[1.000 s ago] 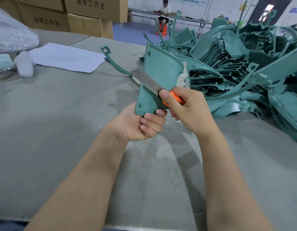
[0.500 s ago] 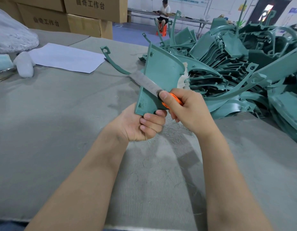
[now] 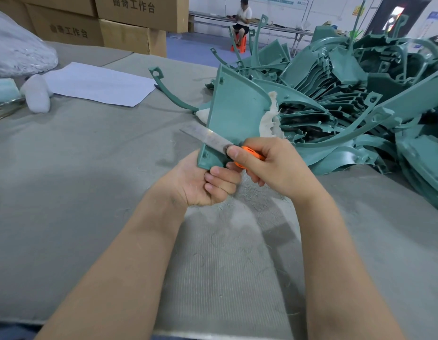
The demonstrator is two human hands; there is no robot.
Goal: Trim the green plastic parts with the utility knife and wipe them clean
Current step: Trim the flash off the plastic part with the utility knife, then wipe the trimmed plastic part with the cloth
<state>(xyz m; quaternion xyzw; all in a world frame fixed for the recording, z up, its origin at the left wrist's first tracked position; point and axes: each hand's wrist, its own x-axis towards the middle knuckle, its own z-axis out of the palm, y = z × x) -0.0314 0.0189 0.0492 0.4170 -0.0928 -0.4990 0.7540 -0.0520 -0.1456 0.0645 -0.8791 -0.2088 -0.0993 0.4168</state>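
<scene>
Green plastic part [image 3: 234, 111]: panel held upright above the table [image 3: 78, 168]. Its lower corner is gripped by the left hand [image 3: 198, 182], fingers [image 3: 220, 180] curled round the bottom edge. Utility knife [image 3: 250, 153]: orange handle enclosed in the right hand [image 3: 274, 165], fingers wrapped round it, thumb at the blade's base. The blade lies across the panel's left edge, tip pointing left. White cloth [image 3: 268, 119]: bunched at the panel's right edge. Pile of green parts [image 3: 360, 94]: heaped on the table, right. Sheet of paper [image 3: 97, 83]: flat, far left.

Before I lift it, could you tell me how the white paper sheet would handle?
The paper sheet lies thin and flat, so probably floppy and light. On the fuzzy table cover it likely drags rather than slides.
</scene>
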